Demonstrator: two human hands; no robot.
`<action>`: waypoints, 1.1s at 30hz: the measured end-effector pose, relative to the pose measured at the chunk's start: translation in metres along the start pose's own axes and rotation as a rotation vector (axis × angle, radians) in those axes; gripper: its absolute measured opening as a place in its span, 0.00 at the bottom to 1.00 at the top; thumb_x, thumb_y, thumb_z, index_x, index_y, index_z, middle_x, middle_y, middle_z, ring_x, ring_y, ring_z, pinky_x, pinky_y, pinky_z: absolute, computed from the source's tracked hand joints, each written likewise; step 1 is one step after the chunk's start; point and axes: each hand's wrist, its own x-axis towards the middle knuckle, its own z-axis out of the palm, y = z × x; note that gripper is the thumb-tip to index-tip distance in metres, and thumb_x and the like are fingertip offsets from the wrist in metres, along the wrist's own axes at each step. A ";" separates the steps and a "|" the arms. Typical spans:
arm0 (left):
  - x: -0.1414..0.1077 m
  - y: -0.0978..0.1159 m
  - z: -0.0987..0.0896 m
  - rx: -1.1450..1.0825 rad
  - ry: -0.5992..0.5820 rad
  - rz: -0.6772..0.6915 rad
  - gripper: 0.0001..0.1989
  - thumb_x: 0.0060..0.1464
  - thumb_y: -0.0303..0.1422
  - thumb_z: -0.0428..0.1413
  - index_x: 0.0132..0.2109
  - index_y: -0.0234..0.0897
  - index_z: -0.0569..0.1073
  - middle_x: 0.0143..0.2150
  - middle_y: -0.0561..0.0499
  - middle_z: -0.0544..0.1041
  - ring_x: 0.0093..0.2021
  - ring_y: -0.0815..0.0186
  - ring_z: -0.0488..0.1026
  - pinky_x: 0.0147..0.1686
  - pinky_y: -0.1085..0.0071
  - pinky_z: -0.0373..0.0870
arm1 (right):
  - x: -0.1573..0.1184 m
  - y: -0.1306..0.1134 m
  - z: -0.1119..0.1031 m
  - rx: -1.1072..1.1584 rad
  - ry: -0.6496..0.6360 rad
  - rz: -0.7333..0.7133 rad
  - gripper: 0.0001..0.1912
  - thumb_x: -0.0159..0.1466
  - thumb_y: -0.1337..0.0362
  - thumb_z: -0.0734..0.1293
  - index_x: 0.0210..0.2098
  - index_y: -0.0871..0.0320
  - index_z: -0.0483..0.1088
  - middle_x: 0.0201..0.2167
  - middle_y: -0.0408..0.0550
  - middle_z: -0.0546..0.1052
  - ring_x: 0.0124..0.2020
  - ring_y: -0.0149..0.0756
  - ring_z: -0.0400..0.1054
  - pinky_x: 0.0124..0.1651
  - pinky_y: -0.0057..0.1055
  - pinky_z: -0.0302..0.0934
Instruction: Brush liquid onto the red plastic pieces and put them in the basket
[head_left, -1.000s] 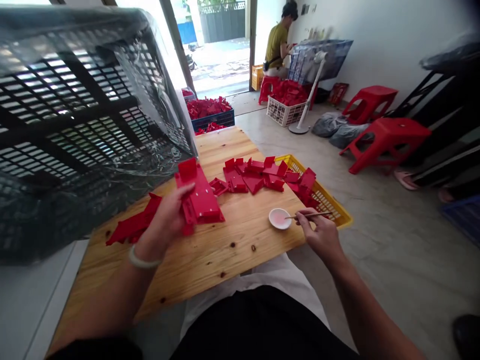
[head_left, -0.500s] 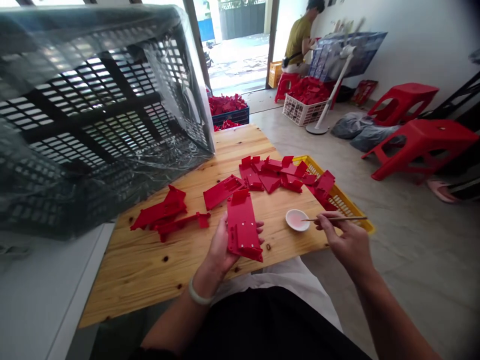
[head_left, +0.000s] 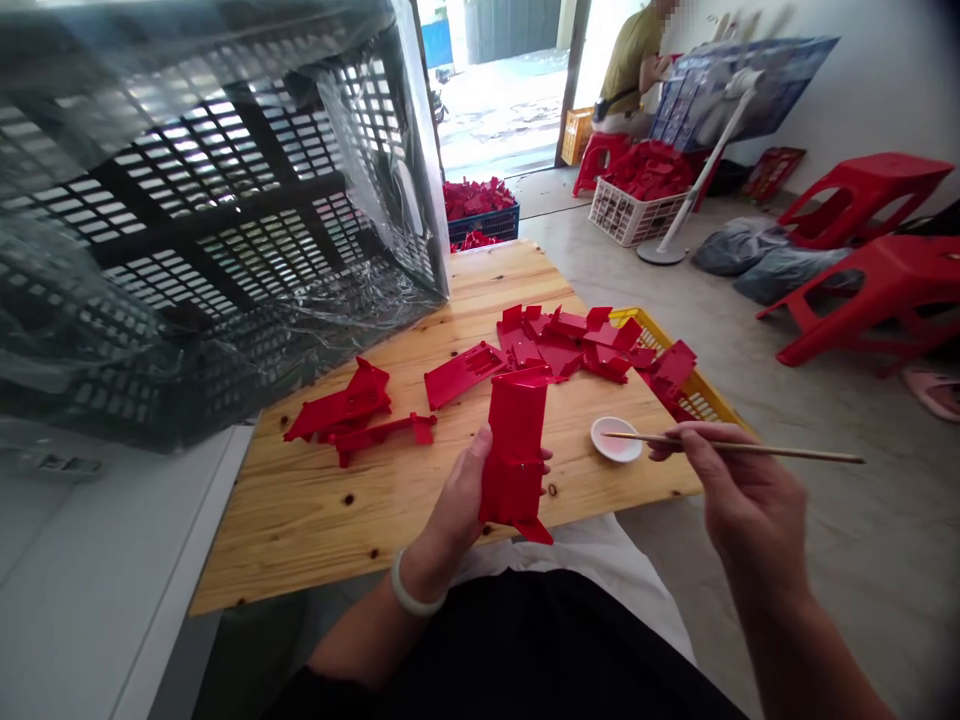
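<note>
My left hand [head_left: 459,492] is closed around a red plastic part [head_left: 516,440], held tilted above the front of the wooden table [head_left: 300,545]. The part is a long panel with raised flaps at its ends. Between the fingers of my right hand [head_left: 739,490] is a thin wooden stick, perhaps a brush [head_left: 780,452]. Its tip reaches over a small white dish [head_left: 616,453] that holds a pale pink liquid. Whether the tip touches the liquid I cannot tell. Several more red parts [head_left: 562,350] lie behind the dish, and others [head_left: 360,405] are at the left.
A plastic-wrapped dark crate [head_left: 225,220] stands at the left rear. Beside the table's right edge is a yellow basket [head_left: 701,385]. Farther off are a white crate [head_left: 619,212] of red parts, a white fan [head_left: 664,250], red stools [head_left: 877,290] and a seated person [head_left: 626,70].
The red part in my left hand has turned, so another side faces me. My right hand still holds the stick over the dish, its back end swung outward. The whole view has shifted slightly.
</note>
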 end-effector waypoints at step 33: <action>0.001 0.000 0.008 -0.018 0.031 -0.070 0.40 0.52 0.66 0.65 0.51 0.32 0.83 0.43 0.37 0.88 0.36 0.53 0.85 0.38 0.59 0.83 | -0.008 -0.046 0.047 0.253 -0.285 -0.048 0.05 0.76 0.60 0.70 0.47 0.52 0.79 0.39 0.45 0.82 0.38 0.37 0.80 0.47 0.36 0.75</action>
